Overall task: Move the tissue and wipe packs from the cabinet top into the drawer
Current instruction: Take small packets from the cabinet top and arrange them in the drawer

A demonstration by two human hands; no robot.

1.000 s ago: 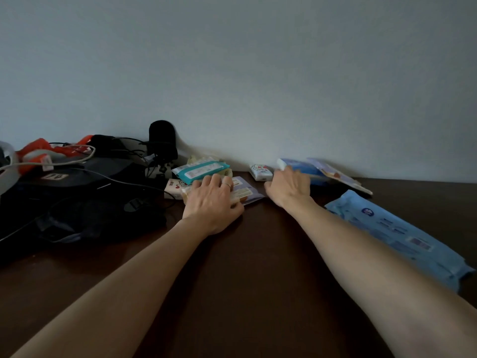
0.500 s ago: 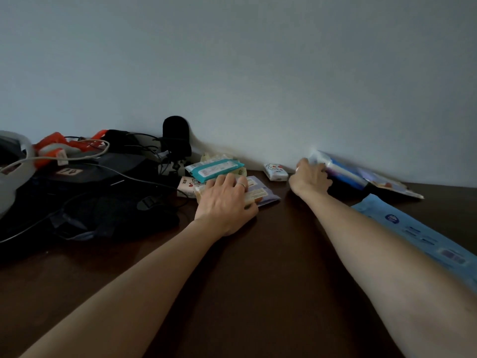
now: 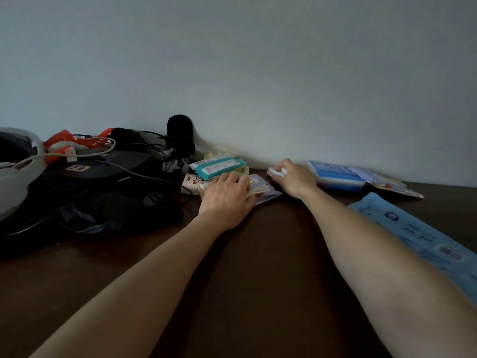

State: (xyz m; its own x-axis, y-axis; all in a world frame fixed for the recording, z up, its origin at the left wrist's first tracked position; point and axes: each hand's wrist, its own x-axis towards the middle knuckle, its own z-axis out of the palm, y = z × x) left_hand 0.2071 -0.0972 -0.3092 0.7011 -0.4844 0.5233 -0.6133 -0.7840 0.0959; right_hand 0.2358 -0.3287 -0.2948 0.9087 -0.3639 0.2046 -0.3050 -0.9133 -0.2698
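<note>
My left hand (image 3: 227, 195) lies on a purple wipe pack (image 3: 260, 188) near the wall, thumb curled at its front edge. A teal wipe pack (image 3: 216, 167) and a small white tissue pack (image 3: 189, 181) lie just beyond and left of it. My right hand (image 3: 293, 178) grips a small white tissue pack (image 3: 276, 172) by the wall. To its right lies a blue-and-white pack (image 3: 335, 174) on flat pouches (image 3: 395, 186). A long light-blue wipe pack (image 3: 418, 235) lies at the right. The drawer is out of view.
A black bag (image 3: 103, 197) with cables, a grey strap (image 3: 15, 182), orange items (image 3: 67, 143) and a black microphone (image 3: 180, 136) crowd the left of the dark wooden cabinet top (image 3: 271, 254). The wall runs close behind the packs.
My right hand has left the blue-and-white pack and moved left onto the small white tissue pack, closing around it. My left hand stays on the purple pack. The view has shifted slightly left.
</note>
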